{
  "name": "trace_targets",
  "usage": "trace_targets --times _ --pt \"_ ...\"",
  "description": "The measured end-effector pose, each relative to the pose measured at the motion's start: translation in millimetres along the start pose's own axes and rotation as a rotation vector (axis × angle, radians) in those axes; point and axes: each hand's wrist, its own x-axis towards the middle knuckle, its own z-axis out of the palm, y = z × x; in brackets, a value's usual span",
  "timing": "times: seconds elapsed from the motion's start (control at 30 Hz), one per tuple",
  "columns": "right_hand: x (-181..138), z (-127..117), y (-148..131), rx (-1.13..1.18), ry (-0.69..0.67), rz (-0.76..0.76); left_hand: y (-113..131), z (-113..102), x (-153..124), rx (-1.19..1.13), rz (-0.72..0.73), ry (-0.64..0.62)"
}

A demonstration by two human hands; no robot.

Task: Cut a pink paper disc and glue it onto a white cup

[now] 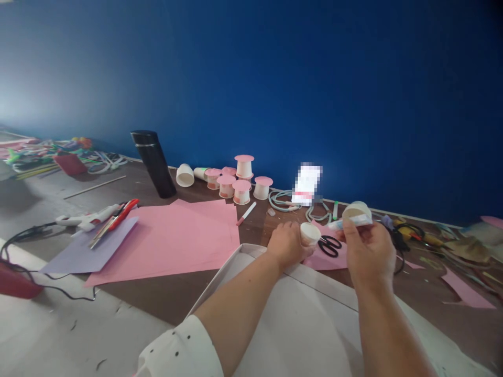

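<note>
My left hand (286, 243) is wrapped round a small white paper cup (310, 234), its pale round end facing up. My right hand (371, 256) grips a slim white tube (357, 221) with light blue marks, pinched between thumb and fingers. Just behind that tube is another white paper cup (356, 208); whether the right hand touches it I cannot tell. Between the hands, black-handled scissors (330, 246) lie on a piece of pink paper (326, 260). Near my forearms is a large white board or tray (298, 319).
Several cups with pink discs on top (241, 191) stand along the blue wall. Left of them are a black flask (154, 165), pink sheets (184, 241), a white glue gun (88, 217) and a red-handled cutter (118, 217). A lit phone (307, 183) leans at the back.
</note>
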Motion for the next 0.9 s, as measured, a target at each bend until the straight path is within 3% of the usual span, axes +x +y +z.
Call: trace_targets --times 0.47,0.77,0.9 --pt "10.3 22.2 24.6 -0.054 -0.267 -0.102 1.0 0.6 0.9 0.025 0.007 -0.01" --pt "17.1 26.0 25.0 -0.162 -0.225 -0.126 -1.8 2.3 0.4 0.018 0.054 0.007" --pt "16.9 25.1 26.0 -0.084 -0.179 -0.141 -0.9 1.4 0.7 0.016 0.035 -0.007"
